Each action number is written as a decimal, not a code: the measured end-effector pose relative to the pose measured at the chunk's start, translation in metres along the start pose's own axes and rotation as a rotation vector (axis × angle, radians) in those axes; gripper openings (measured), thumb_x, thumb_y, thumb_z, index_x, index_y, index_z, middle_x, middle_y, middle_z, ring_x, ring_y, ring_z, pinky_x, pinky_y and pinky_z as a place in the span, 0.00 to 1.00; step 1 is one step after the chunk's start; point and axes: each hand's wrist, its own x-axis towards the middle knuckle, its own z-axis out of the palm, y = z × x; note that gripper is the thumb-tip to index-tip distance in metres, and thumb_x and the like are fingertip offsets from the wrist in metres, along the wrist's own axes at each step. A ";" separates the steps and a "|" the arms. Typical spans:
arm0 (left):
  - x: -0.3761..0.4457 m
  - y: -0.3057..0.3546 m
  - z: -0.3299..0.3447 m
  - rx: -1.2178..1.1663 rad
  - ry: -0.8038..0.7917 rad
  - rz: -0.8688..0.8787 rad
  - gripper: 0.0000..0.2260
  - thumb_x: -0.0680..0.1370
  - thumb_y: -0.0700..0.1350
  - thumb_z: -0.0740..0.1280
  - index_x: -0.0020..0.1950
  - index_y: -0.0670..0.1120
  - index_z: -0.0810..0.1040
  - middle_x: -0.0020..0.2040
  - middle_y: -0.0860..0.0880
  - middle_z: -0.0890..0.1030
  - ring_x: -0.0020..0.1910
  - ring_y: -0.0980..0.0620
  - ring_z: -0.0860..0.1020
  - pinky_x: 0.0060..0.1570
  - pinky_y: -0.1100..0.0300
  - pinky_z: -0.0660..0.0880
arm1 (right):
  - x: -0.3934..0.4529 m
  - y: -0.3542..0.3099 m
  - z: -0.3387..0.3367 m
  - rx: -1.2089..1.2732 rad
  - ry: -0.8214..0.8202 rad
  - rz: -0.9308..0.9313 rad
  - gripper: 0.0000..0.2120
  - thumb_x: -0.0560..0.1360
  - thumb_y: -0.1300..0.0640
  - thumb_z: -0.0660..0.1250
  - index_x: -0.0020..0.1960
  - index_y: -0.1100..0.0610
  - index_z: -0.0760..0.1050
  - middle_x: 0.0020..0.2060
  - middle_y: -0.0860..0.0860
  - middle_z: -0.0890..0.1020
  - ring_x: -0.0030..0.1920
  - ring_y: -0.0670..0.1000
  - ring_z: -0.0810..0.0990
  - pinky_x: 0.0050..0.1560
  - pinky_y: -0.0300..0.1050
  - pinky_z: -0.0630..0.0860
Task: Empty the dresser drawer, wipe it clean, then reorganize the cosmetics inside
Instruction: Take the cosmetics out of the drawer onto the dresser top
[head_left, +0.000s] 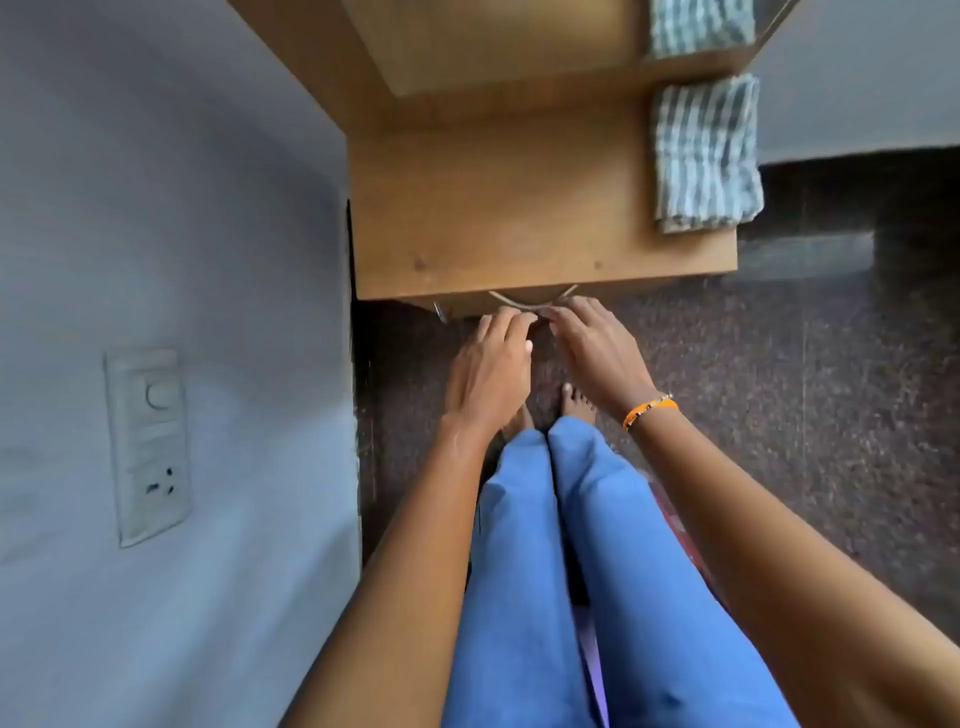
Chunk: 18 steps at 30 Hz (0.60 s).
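Head view: both hands (491, 358) (597, 345) seemingly grip the drawer handle (532, 301).

We find no readable text, label, brand or number anywhere here. The switch plate (148, 447) at the left of the frame shows no legible marking, and the orange wristband (649, 411) carries only specks too small to read.
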 end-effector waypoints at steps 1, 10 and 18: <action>0.005 -0.004 0.007 -0.011 -0.016 -0.011 0.13 0.78 0.40 0.60 0.62 0.43 0.74 0.59 0.46 0.75 0.58 0.45 0.73 0.56 0.51 0.74 | 0.004 0.005 0.009 -0.002 0.002 0.016 0.17 0.77 0.57 0.53 0.54 0.62 0.77 0.48 0.57 0.81 0.48 0.60 0.78 0.50 0.50 0.74; 0.060 -0.012 0.055 0.156 0.047 -0.151 0.19 0.72 0.35 0.56 0.61 0.38 0.76 0.58 0.38 0.78 0.60 0.39 0.75 0.59 0.52 0.71 | 0.029 0.040 0.069 -0.233 0.149 -0.075 0.10 0.67 0.59 0.67 0.48 0.58 0.79 0.42 0.54 0.83 0.41 0.58 0.81 0.51 0.47 0.65; 0.053 -0.027 0.092 -0.037 0.229 -0.119 0.20 0.68 0.38 0.55 0.53 0.40 0.81 0.51 0.42 0.82 0.54 0.44 0.80 0.48 0.57 0.74 | 0.029 0.048 0.102 -0.216 0.426 -0.086 0.06 0.66 0.61 0.64 0.43 0.57 0.76 0.39 0.54 0.81 0.43 0.54 0.67 0.53 0.48 0.64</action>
